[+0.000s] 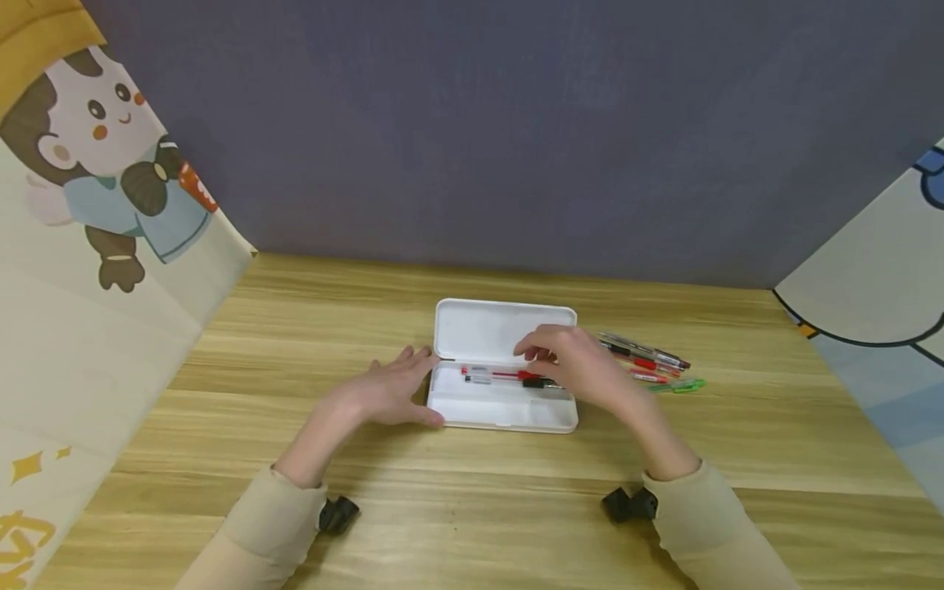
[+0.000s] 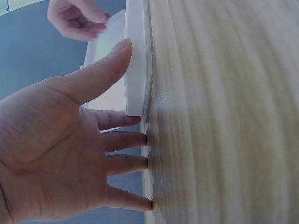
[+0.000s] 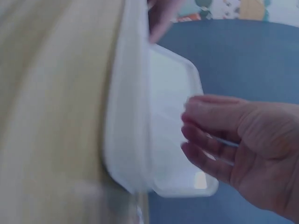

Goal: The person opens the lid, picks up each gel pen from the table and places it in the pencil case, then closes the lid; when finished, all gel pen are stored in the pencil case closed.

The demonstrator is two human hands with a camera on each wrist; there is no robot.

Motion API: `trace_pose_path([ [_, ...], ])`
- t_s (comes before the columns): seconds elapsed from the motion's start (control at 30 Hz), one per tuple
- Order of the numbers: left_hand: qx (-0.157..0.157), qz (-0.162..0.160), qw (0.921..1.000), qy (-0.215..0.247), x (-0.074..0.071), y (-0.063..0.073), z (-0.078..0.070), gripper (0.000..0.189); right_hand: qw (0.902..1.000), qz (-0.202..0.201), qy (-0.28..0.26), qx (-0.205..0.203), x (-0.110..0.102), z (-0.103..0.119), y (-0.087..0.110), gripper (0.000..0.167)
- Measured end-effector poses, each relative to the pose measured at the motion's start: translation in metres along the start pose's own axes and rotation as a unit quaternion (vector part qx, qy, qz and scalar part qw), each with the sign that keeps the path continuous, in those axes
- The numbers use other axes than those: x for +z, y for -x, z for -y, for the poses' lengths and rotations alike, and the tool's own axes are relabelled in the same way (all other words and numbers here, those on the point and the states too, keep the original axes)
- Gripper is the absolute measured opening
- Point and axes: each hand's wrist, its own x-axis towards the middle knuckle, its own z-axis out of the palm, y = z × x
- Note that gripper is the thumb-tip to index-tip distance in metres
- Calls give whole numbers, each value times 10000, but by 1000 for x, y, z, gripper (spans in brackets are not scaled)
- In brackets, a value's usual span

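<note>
A white pencil case (image 1: 479,414) lies on the table with its lid (image 1: 479,328) folded back. Inside the tray, a clear pen with red parts (image 1: 509,375) lies beside a clear pen with black parts (image 1: 534,383). My left hand (image 1: 387,389) is at the case's left end, fingers spread and straight, with the thumb against the tray's side in the left wrist view. Over the right part of the case hovers my right hand (image 1: 583,365), fingers loosely bent and nothing between them in the right wrist view. It covers part of the pens in the head view.
Several pens (image 1: 642,355) lie in a loose pile to the right of the case, beyond my right hand, with a green pen (image 1: 689,385) nearest me. A dark panel (image 1: 501,164) stands at the table's back edge, and printed walls (image 1: 96,246) flank the sides.
</note>
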Motion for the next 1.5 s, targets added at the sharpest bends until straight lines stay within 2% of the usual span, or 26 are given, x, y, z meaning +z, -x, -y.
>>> trace_pose_path([
  [0.1, 1, -2, 10000, 7, 0, 0, 0, 100, 9989, -50, -451, 83, -15, -8, 6, 23],
  [0.2, 20, -8, 10000, 0, -1, 0, 1, 100, 9972, -240, -677, 204, -31, -21, 12, 24],
  [0.33, 33, -8, 10000, -15, 0, 0, 1, 100, 9964, -583, -541, 277, -47, -45, 23, 25],
  [0.47, 34, 9, 10000, -14, 0, 0, 0, 100, 9955, -754, -358, 440, -60, -70, 39, 28],
  [0.63, 75, -11, 10000, -36, -1, 1, 1, 100, 9943, -500, -426, 843, -72, -100, 59, 36],
  [0.83, 48, -16, 10000, 28, -1, 3, 3, 101, 9900, 105, -636, 1251, -73, -130, 67, 49],
  [1.03, 87, -33, 9999, 87, -2, 4, 3, 101, 9862, 438, -737, 1416, -69, -141, 68, 52],
  [1.5, 78, -4, 10000, 29, -1, 2, 2, 100, 9869, 300, -835, 1345, -56, -153, 70, 48],
])
